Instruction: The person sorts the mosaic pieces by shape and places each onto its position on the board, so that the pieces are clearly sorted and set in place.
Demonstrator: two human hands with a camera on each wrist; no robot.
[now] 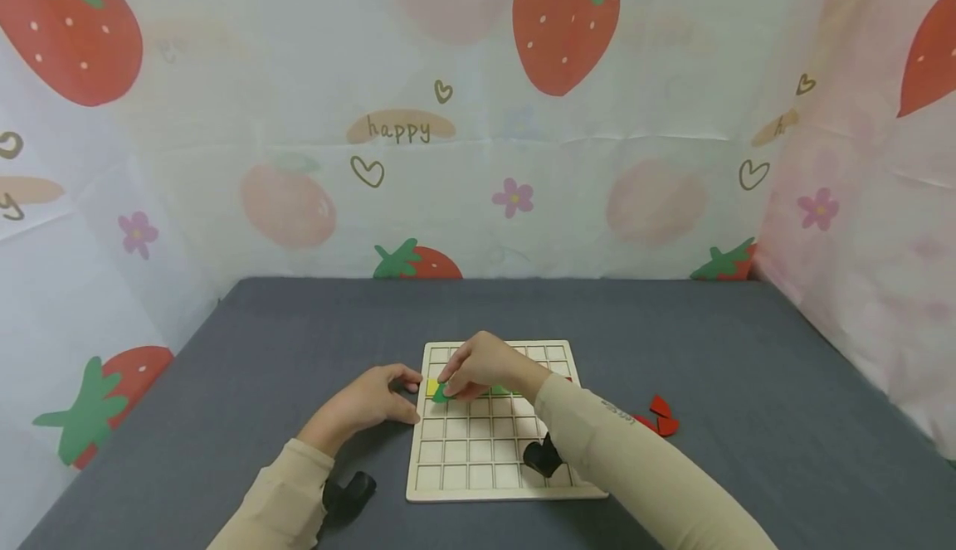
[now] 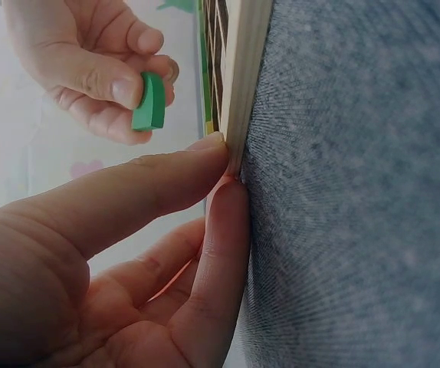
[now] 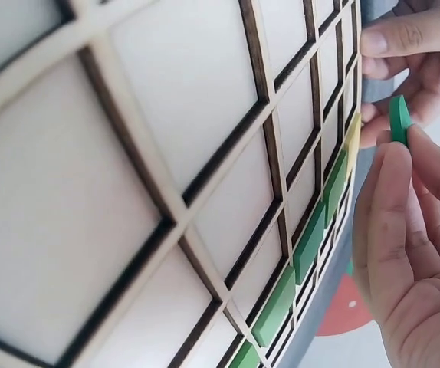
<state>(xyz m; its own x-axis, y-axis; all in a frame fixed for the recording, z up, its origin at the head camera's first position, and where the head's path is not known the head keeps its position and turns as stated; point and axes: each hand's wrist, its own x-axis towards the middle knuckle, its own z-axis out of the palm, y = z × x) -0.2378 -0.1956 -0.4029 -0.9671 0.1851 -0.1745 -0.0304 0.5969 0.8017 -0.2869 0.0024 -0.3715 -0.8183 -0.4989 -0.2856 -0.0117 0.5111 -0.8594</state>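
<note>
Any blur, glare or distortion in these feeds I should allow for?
Head: light even, board small, soft shadow near the right sleeve; left wrist: backdrop pale and out of focus, green piece readable; right wrist: the board's near cells look stretched, far ones squeezed, with dark shadow lines along the ribs.

The grid board [image 1: 480, 452] is lit softly and evenly; a faint shadow is cast on the counter [image 1: 672, 326] near it. In the right wrist view, its nearest cells [image 3: 59, 215] are stretched and blurred.
</note>
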